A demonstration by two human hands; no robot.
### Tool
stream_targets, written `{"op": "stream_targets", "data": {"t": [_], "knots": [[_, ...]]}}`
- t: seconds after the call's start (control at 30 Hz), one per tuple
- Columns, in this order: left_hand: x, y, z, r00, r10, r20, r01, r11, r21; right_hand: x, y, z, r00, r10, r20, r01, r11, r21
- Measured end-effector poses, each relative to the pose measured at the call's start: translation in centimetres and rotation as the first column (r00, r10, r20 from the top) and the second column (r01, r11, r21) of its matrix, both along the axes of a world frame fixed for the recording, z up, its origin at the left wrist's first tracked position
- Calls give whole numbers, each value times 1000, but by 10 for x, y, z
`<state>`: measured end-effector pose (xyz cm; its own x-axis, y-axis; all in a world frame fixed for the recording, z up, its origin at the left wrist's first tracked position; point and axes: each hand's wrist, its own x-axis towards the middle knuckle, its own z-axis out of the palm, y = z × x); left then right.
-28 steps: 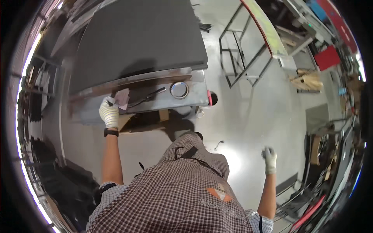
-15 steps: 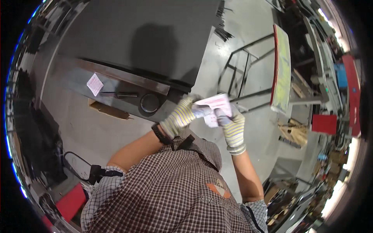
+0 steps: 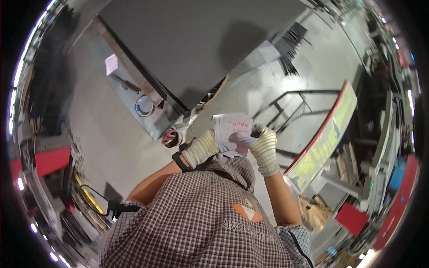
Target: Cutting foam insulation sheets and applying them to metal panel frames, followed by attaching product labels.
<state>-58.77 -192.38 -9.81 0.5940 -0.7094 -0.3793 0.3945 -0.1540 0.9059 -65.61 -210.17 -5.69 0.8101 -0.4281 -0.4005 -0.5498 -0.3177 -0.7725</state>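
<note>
Both my hands wear striped knit gloves and are raised in front of my apron. Between them is a small stack of white paper slips (image 3: 232, 124) with red print. My left hand (image 3: 203, 148) pinches the stack's lower left side, grey fingertips lying over the paper. My right hand (image 3: 264, 149) grips the right side, its thumb across the front of the slips. The fingers behind the paper are hidden. Another printed slip (image 3: 111, 64) lies on the grey ledge to the far left, near a dark pen-like tool (image 3: 127, 84) and a roll of tape (image 3: 144, 106).
A large dark flat panel (image 3: 192, 49) fills the far side. Left of my hands stands a white container (image 3: 178, 133) with red things at its mouth. On the right is a metal frame (image 3: 286, 105) beside a worn yellow-green board (image 3: 324, 140). Black strips (image 3: 289, 51) lie farther off.
My view has turned to the right, so the panel and ledge appear tilted. The slips, bent and slanted before, are now upright and flatter, still in both hands.
</note>
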Motion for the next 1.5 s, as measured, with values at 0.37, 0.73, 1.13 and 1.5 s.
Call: {"op": "stream_targets", "data": {"t": [0.37,0.73,1.13,1.5], "knots": [[-10,41,28,806,583,-106,-592,793,-143,132,-8,-14,766,503,400,-583,806,105],[78,61,48,535,838,-106,-831,545,111,294,56,-44,486,742,462,-502,670,-548],[125,33,12,628,748,-215,-738,660,143,279,-10,-14,755,614,231,-653,735,182],[136,-4,16,701,687,-191,-698,716,11,304,-25,-25,585,701,408,-691,694,-202]]}}
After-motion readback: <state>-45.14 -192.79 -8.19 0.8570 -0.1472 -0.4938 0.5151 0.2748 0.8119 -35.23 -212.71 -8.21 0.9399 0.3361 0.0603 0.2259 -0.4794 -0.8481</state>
